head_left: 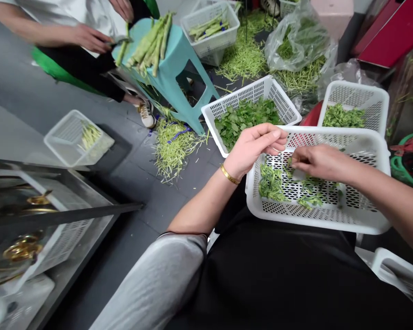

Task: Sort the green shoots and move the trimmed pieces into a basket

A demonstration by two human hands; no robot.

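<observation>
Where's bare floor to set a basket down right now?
Bare grey floor lies between the clear tub, the metal counter and the trimmings pile. Crowded: around the teal stool and the baskets of greens.

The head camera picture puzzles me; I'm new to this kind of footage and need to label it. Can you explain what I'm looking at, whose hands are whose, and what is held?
There is no machine here. One camera sits on a person's head and looks forward and down, so the two bare arms coming from the bottom belong to that person.

Their left hand, with a gold bracelet at the wrist, rests on the rim of a white perforated basket on their lap. Their right hand reaches inside it and pinches a small piece among the leafy greens; what exactly it grips is too small to tell.

Beyond lie two more baskets of picked greens, and green trimmings cover the floor. The hands at top left belong to a co-worker, handling long green stalks on a teal stool.
</observation>
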